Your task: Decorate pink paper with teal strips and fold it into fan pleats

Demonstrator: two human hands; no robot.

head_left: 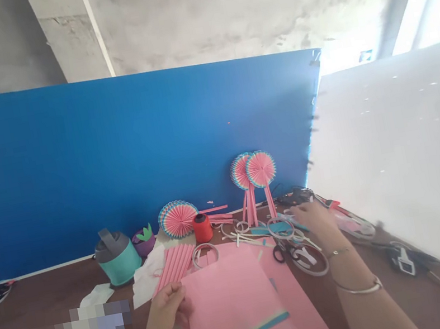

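My left hand (167,310) pinches the left edge of a pink paper sheet (231,301) with a cream and blue band near its lower edge. This sheet lies over more pink paper (301,297). Farther back on the right, my right hand (313,217) reaches in among clutter, its fingers stretched toward blue paper strips (274,228); the fingertips are partly hard to make out. Near that hand are rolls of tape (281,228), black-handled scissors (279,254) and another tape roll (312,267). Pleated pink paper (178,262) lies beyond my left hand.
Round pink paper fans (261,168) lean against the blue partition (134,140); another fan (179,220) rests left of a red pot-shaped object (202,228). A teal container (120,261) and a purple pot (144,243) stand left. A hot glue gun (402,260) lies right.
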